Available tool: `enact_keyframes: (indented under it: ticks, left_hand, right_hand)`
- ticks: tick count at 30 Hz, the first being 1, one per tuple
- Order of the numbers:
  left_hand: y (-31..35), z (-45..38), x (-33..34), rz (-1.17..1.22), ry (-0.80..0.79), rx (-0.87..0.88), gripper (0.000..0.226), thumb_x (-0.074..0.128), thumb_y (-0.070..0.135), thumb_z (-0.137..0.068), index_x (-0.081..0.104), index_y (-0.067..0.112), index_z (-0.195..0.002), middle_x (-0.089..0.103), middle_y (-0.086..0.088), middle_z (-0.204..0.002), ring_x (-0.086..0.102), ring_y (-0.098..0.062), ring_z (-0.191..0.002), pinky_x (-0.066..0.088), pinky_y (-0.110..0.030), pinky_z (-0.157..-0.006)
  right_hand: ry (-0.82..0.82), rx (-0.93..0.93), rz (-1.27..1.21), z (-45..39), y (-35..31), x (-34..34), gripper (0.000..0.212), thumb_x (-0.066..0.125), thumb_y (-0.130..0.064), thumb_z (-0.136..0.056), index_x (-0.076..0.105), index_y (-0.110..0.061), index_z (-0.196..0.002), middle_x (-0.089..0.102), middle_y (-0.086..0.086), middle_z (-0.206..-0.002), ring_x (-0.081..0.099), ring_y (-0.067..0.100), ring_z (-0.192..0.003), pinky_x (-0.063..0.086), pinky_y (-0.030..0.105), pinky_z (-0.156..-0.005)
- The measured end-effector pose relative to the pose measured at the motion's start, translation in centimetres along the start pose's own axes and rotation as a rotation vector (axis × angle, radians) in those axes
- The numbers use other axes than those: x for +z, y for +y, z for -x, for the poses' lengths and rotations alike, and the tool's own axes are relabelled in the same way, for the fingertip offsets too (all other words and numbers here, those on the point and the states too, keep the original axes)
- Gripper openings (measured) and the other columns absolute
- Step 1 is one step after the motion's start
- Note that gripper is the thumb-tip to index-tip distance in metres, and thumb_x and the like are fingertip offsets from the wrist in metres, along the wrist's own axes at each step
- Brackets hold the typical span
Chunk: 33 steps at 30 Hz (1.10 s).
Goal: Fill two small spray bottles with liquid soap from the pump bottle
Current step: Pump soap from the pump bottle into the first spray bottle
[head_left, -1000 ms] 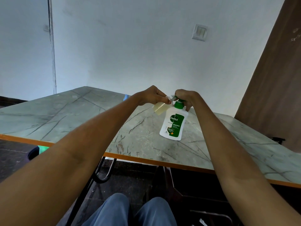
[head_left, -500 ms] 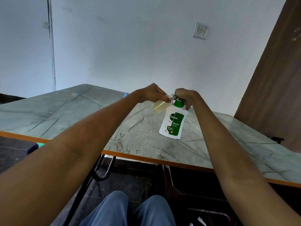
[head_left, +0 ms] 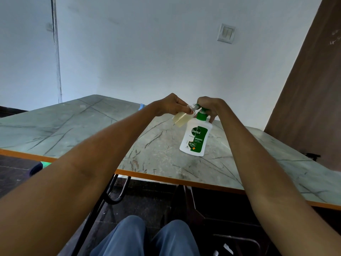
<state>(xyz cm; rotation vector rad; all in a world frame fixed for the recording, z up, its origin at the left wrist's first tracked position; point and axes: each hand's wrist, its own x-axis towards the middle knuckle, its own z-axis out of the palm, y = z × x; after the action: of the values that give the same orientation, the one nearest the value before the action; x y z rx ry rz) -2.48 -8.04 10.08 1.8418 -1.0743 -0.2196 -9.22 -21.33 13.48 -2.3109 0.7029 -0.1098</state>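
White walls fill the upper half of the frame, with a light switch [head_left: 226,33] at upper right and a brown panel [head_left: 310,93] down the right edge. Below them the marbled green tabletop [head_left: 77,126], edged in orange, runs across the middle of the frame.

On its right-of-centre part stands the pump bottle [head_left: 196,138], white with a green label, upright on its base. The right hand [head_left: 208,106] is curled over the green pump head, fingers wrapped down around it. The left hand [head_left: 172,106] pinches the small spray bottle [head_left: 181,120] near its neck, tilted, its open mouth held up against the pump spout just left of the pump head. The bottle's lower part shows pale yellow liquid, so it looks partly filled.

By my reading, the step in hand is pumping soap into the first small bottle. The next move calls for steady presses of the pump while the mouth stays right under the spout; a slip there would spill soap down the label and onto the tabletop.

A second spray bottle is not clearly visible; only a small blue thing [head_left: 141,106] peeks from behind the left wrist, too hidden to identify. Nothing else crowds the hands. Blue-clad knees [head_left: 147,237] sit at bottom centre.
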Motion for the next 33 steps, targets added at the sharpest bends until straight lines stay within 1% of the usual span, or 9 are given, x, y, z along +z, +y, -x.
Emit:
enact_keyframes:
  ticks: [4, 9, 11, 16, 18, 21, 26, 31, 33]
  left_hand:
    - [-0.24, 0.01, -0.17, -0.007, -0.013, -0.003, 0.033, 0.069, 0.018, -0.081, 0.067, 0.001, -0.109, 0.065, -0.013, -0.114, 0.058, -0.019, -0.099, 0.050, -0.036, -0.092]
    - [-0.21, 0.14, -0.11, -0.005, -0.016, 0.000, 0.034, 0.069, 0.016, -0.081, 0.066, 0.000, -0.111, 0.066, -0.012, -0.113, 0.059, -0.018, -0.098, 0.050, -0.034, -0.091]
    - [-0.04, 0.27, -0.11, -0.002, -0.012, -0.004, 0.035, 0.069, 0.016, -0.081, 0.066, 0.000, -0.111, 0.066, -0.011, -0.111, 0.058, -0.018, -0.098, 0.050, -0.034, -0.090]
    - [0.40, 0.41, 0.07, 0.020, -0.005, -0.014, 0.034, 0.069, 0.016, -0.080, 0.066, 0.001, -0.111, 0.065, -0.007, -0.106, 0.057, -0.018, -0.098, 0.049, -0.035, -0.091]
    - [0.51, 0.42, 0.16, 0.023, -0.002, -0.018, 0.034, 0.070, 0.016, -0.080, 0.066, 0.001, -0.110, 0.065, -0.007, -0.106, 0.056, -0.018, -0.098, 0.049, -0.035, -0.091]
    - [0.40, 0.37, 0.13, 0.016, 0.006, -0.015, 0.035, 0.069, 0.017, -0.080, 0.066, 0.000, -0.110, 0.065, -0.010, -0.111, 0.056, -0.018, -0.099, 0.049, -0.035, -0.091]
    - [-0.15, 0.30, -0.10, -0.015, -0.016, -0.004, 0.034, 0.069, 0.016, -0.081, 0.066, 0.000, -0.110, 0.066, -0.013, -0.111, 0.058, -0.018, -0.098, 0.050, -0.037, -0.092]
    - [0.02, 0.28, -0.07, -0.004, -0.001, -0.015, 0.034, 0.070, 0.017, -0.080, 0.067, 0.001, -0.110, 0.066, -0.013, -0.113, 0.059, -0.020, -0.100, 0.049, -0.040, -0.095]
    - [0.04, 0.35, -0.05, 0.001, 0.006, -0.017, 0.033, 0.070, 0.017, -0.080, 0.067, 0.002, -0.109, 0.066, -0.012, -0.113, 0.058, -0.018, -0.099, 0.049, -0.039, -0.095]
  right_hand:
    - [0.012, -0.009, -0.028, -0.36, 0.31, 0.33, 0.022, 0.025, -0.016, -0.088, 0.043, -0.013, -0.075, 0.055, 0.016, -0.103, 0.052, 0.030, -0.091, 0.041, 0.053, -0.096]
    - [0.021, -0.006, -0.034, -0.43, 0.54, 0.20, 0.022, 0.027, -0.016, -0.089, 0.040, -0.014, -0.072, 0.055, 0.015, -0.093, 0.051, 0.027, -0.077, 0.043, 0.049, -0.089]
    - [0.008, 0.004, -0.025, -0.21, 0.26, 0.05, 0.020, 0.026, -0.016, -0.089, 0.040, -0.014, -0.075, 0.054, 0.014, -0.091, 0.052, 0.029, -0.083, 0.042, 0.051, -0.089]
    - [-0.030, 0.013, 0.035, 0.17, -0.23, -0.10, 0.020, 0.026, -0.016, -0.089, 0.045, -0.010, -0.089, 0.055, 0.020, -0.119, 0.053, 0.034, -0.111, 0.039, 0.060, -0.097]
    - [-0.030, 0.008, 0.051, 0.22, -0.20, -0.12, 0.021, 0.026, -0.015, -0.089, 0.044, -0.007, -0.097, 0.055, 0.020, -0.122, 0.053, 0.034, -0.110, 0.039, 0.060, -0.097]
    - [-0.002, 0.000, 0.049, 0.15, -0.14, -0.01, 0.021, 0.024, -0.016, -0.090, 0.043, -0.010, -0.083, 0.055, 0.020, -0.116, 0.053, 0.034, -0.108, 0.039, 0.058, -0.097]
    - [0.025, 0.010, 0.009, -0.20, 0.37, 0.52, 0.019, 0.026, -0.015, -0.091, 0.041, -0.010, -0.080, 0.049, 0.019, -0.106, 0.049, 0.032, -0.096, 0.039, 0.056, -0.098]
    - [0.027, 0.025, 0.008, 0.05, 0.03, 0.14, 0.021, 0.025, -0.017, -0.091, 0.041, -0.013, -0.078, 0.051, 0.019, -0.109, 0.052, 0.034, -0.101, 0.042, 0.053, -0.092]
    - [0.016, 0.023, 0.025, 0.10, -0.20, 0.06, 0.023, 0.024, -0.017, -0.091, 0.042, -0.012, -0.079, 0.054, 0.020, -0.117, 0.053, 0.034, -0.110, 0.039, 0.056, -0.097]
